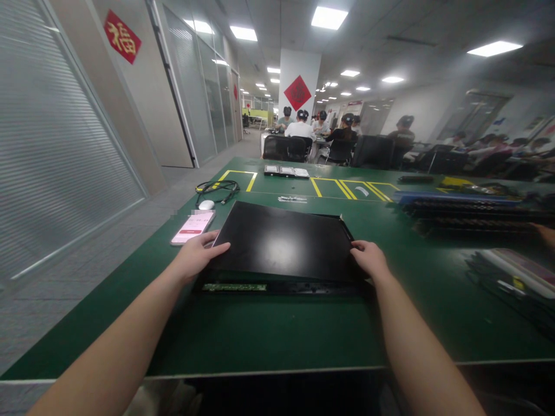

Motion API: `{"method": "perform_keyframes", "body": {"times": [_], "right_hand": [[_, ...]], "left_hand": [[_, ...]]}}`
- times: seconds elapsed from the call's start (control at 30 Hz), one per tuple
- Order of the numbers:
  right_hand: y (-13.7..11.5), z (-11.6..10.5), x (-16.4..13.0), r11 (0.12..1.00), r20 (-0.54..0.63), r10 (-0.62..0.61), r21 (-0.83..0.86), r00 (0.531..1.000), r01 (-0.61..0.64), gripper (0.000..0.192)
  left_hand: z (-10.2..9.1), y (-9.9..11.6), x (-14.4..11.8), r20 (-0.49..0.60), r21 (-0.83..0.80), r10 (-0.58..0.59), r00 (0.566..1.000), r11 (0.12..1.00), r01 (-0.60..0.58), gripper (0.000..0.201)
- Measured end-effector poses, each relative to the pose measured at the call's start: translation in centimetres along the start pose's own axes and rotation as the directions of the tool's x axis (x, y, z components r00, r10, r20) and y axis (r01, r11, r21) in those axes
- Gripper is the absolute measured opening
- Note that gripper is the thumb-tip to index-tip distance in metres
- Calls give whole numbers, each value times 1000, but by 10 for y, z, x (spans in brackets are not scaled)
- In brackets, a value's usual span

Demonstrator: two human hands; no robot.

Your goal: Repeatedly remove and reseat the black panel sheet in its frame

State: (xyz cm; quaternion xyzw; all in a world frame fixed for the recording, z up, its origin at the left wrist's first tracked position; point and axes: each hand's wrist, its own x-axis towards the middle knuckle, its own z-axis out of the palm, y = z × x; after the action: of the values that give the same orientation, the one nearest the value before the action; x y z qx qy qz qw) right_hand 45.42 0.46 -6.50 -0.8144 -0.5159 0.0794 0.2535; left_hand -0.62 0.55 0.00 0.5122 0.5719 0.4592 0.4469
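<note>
A flat black panel (286,237), glossy with a ceiling-light reflection, is held between my two hands. My left hand (202,254) grips its left edge, thumb on top and fingers underneath. At the right edge my right hand (368,258) pinches the panel near its corner. Beneath the panel lies a shallow black frame (312,289), turned at a slight angle to it; its far right corner shows past the panel. A green circuit board strip (234,287) is visible along the frame's near side. The rest of the frame's inside is hidden by the panel.
On the green table (277,341), a phone (193,227), a white mouse (207,205) and a coiled black cable (221,188) lie left. Small boxed parts (286,171) sit at the back. Stacked dark strips (468,211) and a cable bundle (507,283) lie right.
</note>
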Motion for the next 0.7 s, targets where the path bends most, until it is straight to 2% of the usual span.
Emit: {"method": "perform_keyframes", "body": {"times": [0.27,0.43,0.57,0.7], "right_hand": [[-3,-2,1,998,-48,33,61,998,-30,44],[-4,-4,2,963,-37,102,252,994,-89,34],[-6,-9,-1,845,-13,194,509,981,-161,26],[-11,-16,-2,646,-28,226,752,974,-128,28]], "left_hand": [[0,-1,1,72,-130,44,996,991,-34,66],[2,1,0,46,-153,147,988,978,-139,69],[4,4,-2,35,-151,180,983,973,-173,68],[3,7,-3,28,-227,127,992,967,-118,65]]}}
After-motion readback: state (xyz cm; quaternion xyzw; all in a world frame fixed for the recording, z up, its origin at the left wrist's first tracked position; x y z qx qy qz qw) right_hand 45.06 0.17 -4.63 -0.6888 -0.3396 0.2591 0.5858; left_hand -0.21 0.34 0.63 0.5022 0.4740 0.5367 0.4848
